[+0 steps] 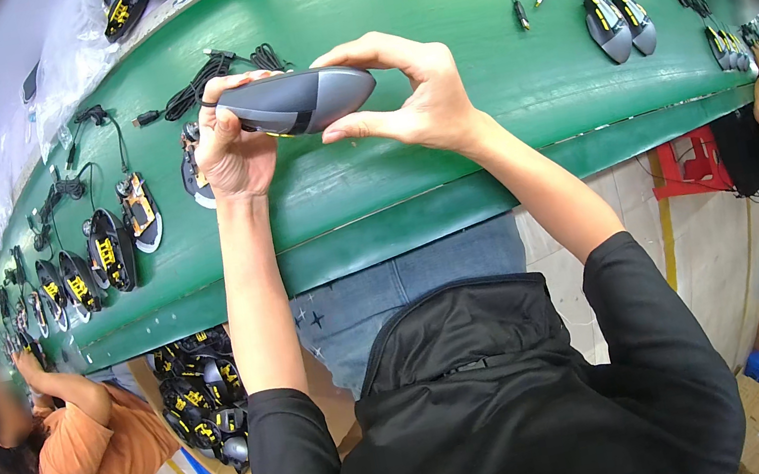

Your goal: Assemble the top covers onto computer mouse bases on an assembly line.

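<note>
A smooth grey and black plastic computer mouse [300,101] is held up over the long, shiny green surface [408,166], in from its near edge. The left hand [237,145] grips the mouse's left end, with its thumb on the near side and its other fingers on the far side. The right hand [420,93] pinches the mouse from the right, with its thumb at the near side and its first finger at the far side, and there is a gap between its palm and the mouse's round end. Behind the left hand, toward the far edge of the surface, lies a bunch of thin black cable [201,88]. An open mouse part [194,173] peeks out just beside the left wrist. Farther along, toward the left end of the surface, lies an open mouse base with an orange plate [140,213], and next to it a black mouse shell with bright yellow bits [111,252]. Toward the right end, two grey mice with yellow bits [611,34] lie side by side. Below the near edge, a brown cardboard box [328,403] holds a heap of black and yellow parts [198,386].
</note>
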